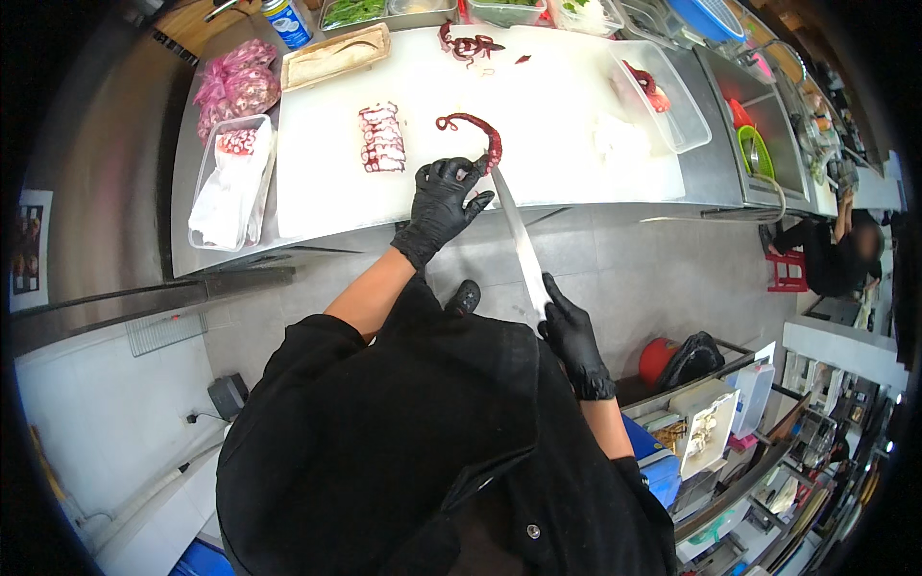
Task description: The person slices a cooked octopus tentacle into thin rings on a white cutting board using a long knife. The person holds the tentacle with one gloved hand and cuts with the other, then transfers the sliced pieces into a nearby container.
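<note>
My left hand (448,198), in a black glove, has its fingertips on the thick end of a curled red octopus tentacle (479,126) lying on the white cutting board (547,93). My right hand (576,335), also black-gloved, grips the handle of a long slicing knife (520,241). The knife's tip meets the tentacle close to my left fingertips. Left of the tentacle, thin octopus slices (382,138) lie in a stacked row. Darker octopus scraps (472,47) sit at the board's far edge.
A clear tub with white paper and octopus (234,183) and a pink bag (241,83) stand left. A wooden box (335,56) rests on the board's far left corner. Right are a clear container with tentacle (673,108) and a sink (760,129). A seated person (828,248) is far right.
</note>
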The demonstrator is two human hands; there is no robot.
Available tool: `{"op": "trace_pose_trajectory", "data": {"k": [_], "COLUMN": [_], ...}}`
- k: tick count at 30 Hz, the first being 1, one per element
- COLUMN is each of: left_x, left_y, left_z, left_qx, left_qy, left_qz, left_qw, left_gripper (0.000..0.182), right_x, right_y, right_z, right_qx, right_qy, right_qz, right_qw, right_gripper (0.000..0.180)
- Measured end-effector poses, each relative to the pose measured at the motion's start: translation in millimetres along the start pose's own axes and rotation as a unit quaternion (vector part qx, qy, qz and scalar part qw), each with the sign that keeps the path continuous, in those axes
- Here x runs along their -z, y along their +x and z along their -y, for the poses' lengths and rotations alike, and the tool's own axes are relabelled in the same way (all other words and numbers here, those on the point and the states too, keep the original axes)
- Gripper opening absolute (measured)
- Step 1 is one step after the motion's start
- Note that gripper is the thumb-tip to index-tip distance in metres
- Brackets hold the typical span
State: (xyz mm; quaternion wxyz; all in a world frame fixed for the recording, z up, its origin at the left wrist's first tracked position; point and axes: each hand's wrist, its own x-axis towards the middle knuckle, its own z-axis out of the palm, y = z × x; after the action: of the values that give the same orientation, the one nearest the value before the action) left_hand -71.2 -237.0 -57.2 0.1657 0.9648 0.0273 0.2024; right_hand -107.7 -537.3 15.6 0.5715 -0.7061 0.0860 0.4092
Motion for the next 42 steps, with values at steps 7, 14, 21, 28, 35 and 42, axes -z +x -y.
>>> {"op": "trace_pose_trajectory", "data": {"k": [7, 14, 21, 28, 35, 42], "left_x": [3, 9, 11, 9, 8, 6], "left_y": [0, 0, 0, -2, -3, -4], "left_z": [-2, -6, -6, -5, -6, -4], "left_qx": [-0.002, 0.004, 0.003, 0.005, 0.018, 0.017], "left_qy": [0.002, -0.013, -0.009, 0.007, 0.002, 0.009], "left_qz": [0.013, 0.036, 0.025, 0.045, 0.07, 0.064], "left_qw": [1.0, 0.999, 1.0, 0.999, 0.997, 0.998], "left_gripper": [0.059, 0.059, 0.058, 0.065, 0.065, 0.068], "right_x": [-10, -11, -10, -12, -10, -20], "right_y": [-5, -3, 4, 6, 5, 8], "right_z": [2, -3, -3, -9, -15, -11], "right_qx": [0.116, 0.126, 0.039, 0.097, 0.31, 0.131], "right_qy": [-0.246, -0.102, -0.03, -0.13, -0.318, -0.063], "right_qz": [-0.055, -0.001, 0.039, 0.007, -0.04, 0.036], "right_qw": [0.961, 0.987, 0.998, 0.987, 0.895, 0.989], "right_gripper": [0.056, 0.056, 0.055, 0.057, 0.053, 0.057]}}
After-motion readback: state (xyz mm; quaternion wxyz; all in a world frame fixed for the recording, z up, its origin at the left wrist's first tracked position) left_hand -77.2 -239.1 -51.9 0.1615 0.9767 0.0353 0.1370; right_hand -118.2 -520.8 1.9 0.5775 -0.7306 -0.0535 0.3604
